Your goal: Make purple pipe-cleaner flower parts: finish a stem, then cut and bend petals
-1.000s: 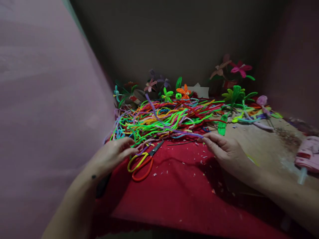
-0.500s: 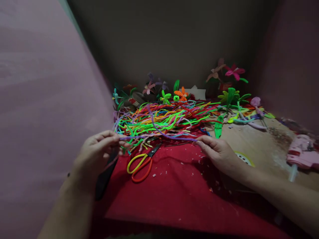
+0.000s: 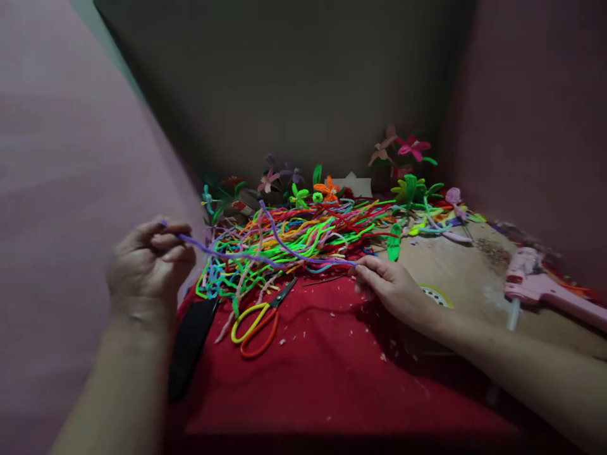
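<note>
My left hand (image 3: pixel 150 265) is raised at the left, fingers pinched on one end of a purple pipe cleaner (image 3: pixel 222 253). That strand runs rightward across the front of a tangled heap of bright pipe cleaners (image 3: pixel 294 237). My right hand (image 3: pixel 389 288) rests on the red cloth (image 3: pixel 322 366) at the heap's front right edge, fingers pinched on the purple strand's other end. Scissors with yellow and orange handles (image 3: pixel 258 319) lie on the cloth between my hands.
Finished pipe-cleaner flowers (image 3: pixel 327 187) stand along the back wall, with a pink one (image 3: pixel 413 146) higher at the right. A pink glue gun (image 3: pixel 540 285) lies on the wooden surface at the right. A black flat object (image 3: pixel 190 344) lies at the cloth's left edge. Small clippings dot the cloth.
My left hand has lifted up and to the left, drawing the purple pipe cleaner out of the heap. My right hand has shifted slightly left while keeping its pinch.
</note>
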Tool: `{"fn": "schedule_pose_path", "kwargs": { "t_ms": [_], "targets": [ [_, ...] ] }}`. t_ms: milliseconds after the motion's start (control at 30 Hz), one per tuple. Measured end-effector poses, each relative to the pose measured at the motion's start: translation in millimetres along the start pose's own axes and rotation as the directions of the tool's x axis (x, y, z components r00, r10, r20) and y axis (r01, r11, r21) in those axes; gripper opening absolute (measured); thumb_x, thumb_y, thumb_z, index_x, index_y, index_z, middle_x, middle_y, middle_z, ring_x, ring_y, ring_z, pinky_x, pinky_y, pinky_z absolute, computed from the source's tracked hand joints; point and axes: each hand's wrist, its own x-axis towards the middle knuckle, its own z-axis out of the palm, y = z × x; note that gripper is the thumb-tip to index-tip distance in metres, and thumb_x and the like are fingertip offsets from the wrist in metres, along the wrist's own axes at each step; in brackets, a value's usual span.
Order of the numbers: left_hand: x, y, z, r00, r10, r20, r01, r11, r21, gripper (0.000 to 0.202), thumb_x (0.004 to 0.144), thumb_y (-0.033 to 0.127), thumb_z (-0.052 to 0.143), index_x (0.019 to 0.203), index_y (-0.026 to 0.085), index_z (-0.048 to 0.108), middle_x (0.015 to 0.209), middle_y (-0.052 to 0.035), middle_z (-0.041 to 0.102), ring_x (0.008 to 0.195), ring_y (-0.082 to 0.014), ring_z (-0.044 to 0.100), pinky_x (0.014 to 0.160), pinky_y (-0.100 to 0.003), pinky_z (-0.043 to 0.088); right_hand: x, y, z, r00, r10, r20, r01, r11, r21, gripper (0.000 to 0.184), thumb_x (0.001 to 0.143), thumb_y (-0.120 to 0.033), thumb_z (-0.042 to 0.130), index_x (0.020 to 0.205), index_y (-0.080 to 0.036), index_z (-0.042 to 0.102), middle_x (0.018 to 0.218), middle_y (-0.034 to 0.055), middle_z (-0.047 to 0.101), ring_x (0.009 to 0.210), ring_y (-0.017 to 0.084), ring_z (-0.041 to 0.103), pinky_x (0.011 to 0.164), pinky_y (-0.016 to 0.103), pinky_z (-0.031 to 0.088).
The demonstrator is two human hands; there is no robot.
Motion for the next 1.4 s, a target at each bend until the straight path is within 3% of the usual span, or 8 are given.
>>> {"fn": "schedule_pose_path", "kwargs": {
  "t_ms": [133, 233, 500, 667, 800, 1167, 1333, 1400],
  "targets": [
    [-23.5, -42.9, 22.1, 0.984, -0.177, 0.013, 0.173, 0.974, 0.15, 0.028, 0.087, 0.009, 0.03, 0.075, 0.01, 0.055, 0.055, -0.0017, 0.054, 0.031, -0.0007, 0.039, 0.028, -0.009, 0.03, 0.4, 0.4, 0.5, 1.0, 0.002, 0.006, -0.003, 0.991, 0.134, 0.024, 0.088, -0.036, 0.045, 0.079, -0.016, 0.056, 0.071, 0.0019, 0.062, 0.06, 0.011, 0.054, 0.057, 0.024, 0.042],
    [-29.6, -77.2, 32.6, 0.965, -0.258, -0.037, 0.26, 0.961, 0.097, 0.025, 0.085, 0.009, 0.036, 0.07, 0.009, 0.056, 0.055, -0.0033, 0.055, 0.031, -0.0016, 0.037, 0.028, -0.011, 0.029, 0.9, -1.1, 2.1, 0.999, 0.012, 0.039, -0.022, 0.966, 0.258, 0.023, 0.086, -0.035, 0.048, 0.08, -0.015, 0.057, 0.077, 0.004, 0.064, 0.071, 0.014, 0.061, 0.069, 0.028, 0.047],
    [-19.7, -126.9, 32.6, 0.961, -0.275, -0.013, 0.274, 0.961, -0.028, 0.021, 0.082, 0.009, 0.041, 0.065, 0.011, 0.054, 0.057, -0.0049, 0.057, 0.039, -0.0047, 0.046, 0.035, -0.013, 0.037, 0.1, -4.5, 5.1, 0.982, 0.039, 0.182, -0.087, 0.96, 0.264, 0.022, 0.083, -0.033, 0.052, 0.074, -0.014, 0.059, 0.075, 0.0029, 0.063, 0.071, 0.012, 0.058, 0.07, 0.026, 0.045],
    [-16.7, -139.0, 24.8, 0.979, -0.203, 0.034, 0.204, 0.979, -0.027, 0.018, 0.079, 0.01, 0.047, 0.063, 0.013, 0.055, 0.058, -0.0048, 0.06, 0.044, -0.0084, 0.051, 0.04, -0.018, 0.042, -0.1, -4.8, 4.2, 0.954, 0.133, 0.27, -0.212, 0.933, 0.291, 0.019, 0.081, -0.031, 0.052, 0.072, -0.015, 0.054, 0.064, -0.0003, 0.06, 0.048, 0.008, 0.051, 0.049, 0.022, 0.038],
    [-18.2, -142.6, 19.9, 0.979, -0.194, 0.063, 0.195, 0.981, -0.016, 0.009, 0.078, 0.008, 0.052, 0.076, 0.012, 0.06, 0.067, -0.0055, 0.063, 0.049, -0.0101, 0.055, 0.044, -0.021, 0.047, 1.2, -4.5, 3.6, 0.937, 0.17, 0.305, -0.256, 0.929, 0.269, 0.017, 0.079, -0.028, 0.052, 0.069, -0.015, 0.053, 0.049, -0.0056, 0.048, 0.036, 0.005, 0.04, 0.038, 0.02, 0.028],
    [-21.8, -144.5, 14.4, 0.928, -0.36, 0.096, 0.37, 0.918, -0.145, 0.018, 0.087, 0.002, 0.039, 0.084, 0.005, 0.057, 0.066, -0.0018, 0.055, 0.041, 0.0001, 0.043, 0.036, -0.009, 0.034, 3.0, 2.2, 6.6, 0.924, 0.218, 0.316, -0.337, 0.854, 0.396, 0.017, 0.072, -0.031, 0.06, 0.073, -0.014, 0.057, 0.046, -0.007, 0.044, 0.033, 0.004, 0.032, 0.033, 0.02, 0.031],
    [-30.3, -141.4, 16.8, 0.935, -0.317, 0.158, 0.347, 0.912, -0.22, 0.024, 0.089, 0.004, 0.035, 0.095, 0.007, 0.058, 0.074, -0.0043, 0.058, 0.04, -0.0001, 0.039, 0.036, -0.011, 0.035, 2.5, 0.4, 5.9, 0.926, 0.213, 0.313, -0.341, 0.826, 0.448, 0.016, 0.071, -0.03, 0.062, 0.072, -0.014, 0.058, 0.048, -0.0067, 0.045, 0.036, 0.004, 0.03, 0.033, 0.019, 0.034],
    [-30.9, -139.7, 17.9, 0.949, -0.294, 0.116, 0.315, 0.91, -0.269, 0.026, 0.09, 0.004, 0.032, 0.094, 0.009, 0.057, 0.079, -0.0057, 0.058, 0.045, 0.0, 0.044, 0.038, -0.009, 0.037, 3.0, 0.6, 5.8, 0.93, 0.209, 0.301, -0.338, 0.808, 0.483, 0.018, 0.07, -0.03, 0.064, 0.073, -0.014, 0.058, 0.048, -0.0066, 0.046, 0.036, 0.004, 0.03, 0.033, 0.019, 0.035]
  ]
}}
